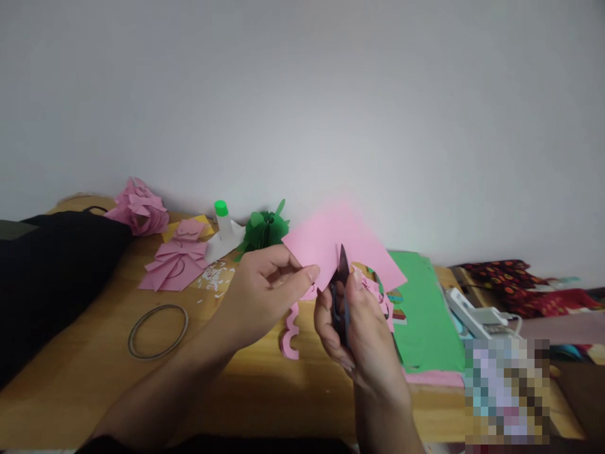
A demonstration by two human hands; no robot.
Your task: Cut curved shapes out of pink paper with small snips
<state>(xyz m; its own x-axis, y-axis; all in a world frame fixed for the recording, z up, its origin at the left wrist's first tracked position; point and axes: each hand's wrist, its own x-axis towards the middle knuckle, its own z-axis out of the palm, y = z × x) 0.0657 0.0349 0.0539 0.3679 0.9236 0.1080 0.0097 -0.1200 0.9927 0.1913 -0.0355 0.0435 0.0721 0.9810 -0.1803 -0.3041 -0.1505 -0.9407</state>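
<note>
While our left hand (265,293) pinches the near left edge of the pink paper (350,230), thumb and finger pressed close, our right hand (371,328) curls its fingers around the scissors (339,301), whose blades touch the sheet just right of that pinch. The paper spreads above the table (283,397), beyond both hands' fingertips.

Soft, rather dim light; the wall (302,107) is palest near its middle, greying toward the corners; the pink sheet's (366,249) far edge blurs, and a pixelated patch (507,391) covers the lower right
</note>
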